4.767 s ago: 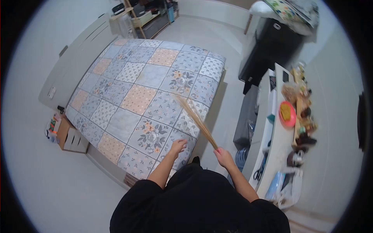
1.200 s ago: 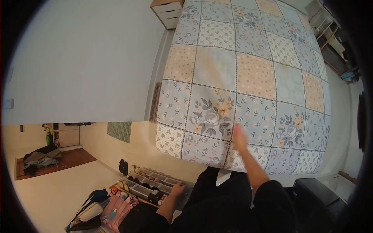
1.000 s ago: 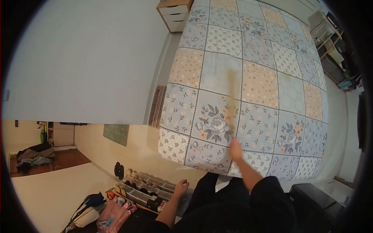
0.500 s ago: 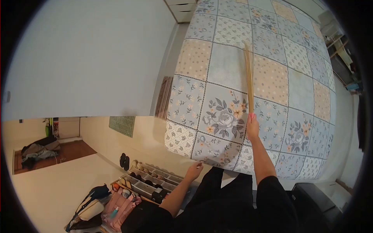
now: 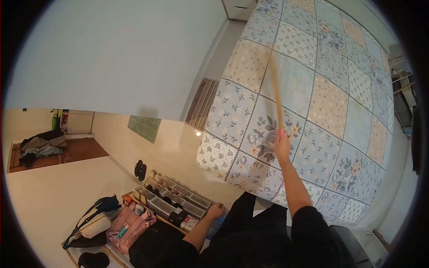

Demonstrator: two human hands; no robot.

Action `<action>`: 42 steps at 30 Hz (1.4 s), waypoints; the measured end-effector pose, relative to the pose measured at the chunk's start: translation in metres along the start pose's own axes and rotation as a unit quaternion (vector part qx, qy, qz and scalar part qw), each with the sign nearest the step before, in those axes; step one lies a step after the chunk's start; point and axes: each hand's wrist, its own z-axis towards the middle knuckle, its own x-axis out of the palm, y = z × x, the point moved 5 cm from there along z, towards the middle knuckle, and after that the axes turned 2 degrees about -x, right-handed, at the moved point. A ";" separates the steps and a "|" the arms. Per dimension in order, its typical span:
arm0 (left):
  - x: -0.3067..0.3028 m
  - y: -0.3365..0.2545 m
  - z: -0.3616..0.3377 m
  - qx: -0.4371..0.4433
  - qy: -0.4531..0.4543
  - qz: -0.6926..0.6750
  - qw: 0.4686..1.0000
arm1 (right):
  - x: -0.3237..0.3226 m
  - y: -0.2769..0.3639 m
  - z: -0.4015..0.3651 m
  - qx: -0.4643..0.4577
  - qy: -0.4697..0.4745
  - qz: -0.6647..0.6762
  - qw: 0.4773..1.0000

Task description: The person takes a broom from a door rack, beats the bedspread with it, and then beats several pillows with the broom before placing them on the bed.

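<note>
As a person point(image 5: 263, 243) in black stands at the near edge of a bed point(image 5: 292, 85) dressed in flowered and dotted patchwork, a bundle of thin straw-coloured stalks point(image 5: 275, 85) extends from the right hand point(image 5: 281, 145) over the mattress. The fingers of that hand are wrapped around the bundle's near end; its far end, blurred, points away from the body, and whether the stalks touch the cover cannot be told from this angle. The left hand point(image 5: 216, 210) is low beside the trousers, its fingers loosely curled — the view does not show whether anything is pinched between them. Just beside it is a shoe rack point(image 5: 193, 209), its compartments holding several pairs, with black slippers point(image 5: 140, 169) lying on the floor near its far corner. Closer to the person, a pink backpack point(image 5: 129, 225) rests between a cream-and-dark bag point(image 5: 96, 225) and a larger black bag point(image 5: 154, 243). Across the pale floor lie a green mat point(image 5: 145, 128) and a striped mat point(image 5: 202, 103) — the latter beside the bed — while a heap of clothes point(image 5: 42, 147) sits on brown flooring at far left.
</note>
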 end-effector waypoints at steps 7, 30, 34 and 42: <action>-0.029 -0.043 0.010 0.015 -0.052 0.024 0.998 | 0.047 0.005 -0.152 -0.044 0.404 -0.136 0.903; 0.241 -0.626 0.070 0.122 -0.062 0.268 0.954 | -0.358 -0.306 -0.180 0.139 -0.098 -0.030 0.985; 0.283 -0.662 0.084 -0.013 -0.109 0.338 0.935 | -0.377 -0.374 -0.102 0.003 -0.105 -0.236 0.966; 0.294 -0.662 0.128 -0.088 -0.106 0.373 0.917 | -0.696 -0.636 -0.070 0.398 -0.289 -0.164 0.855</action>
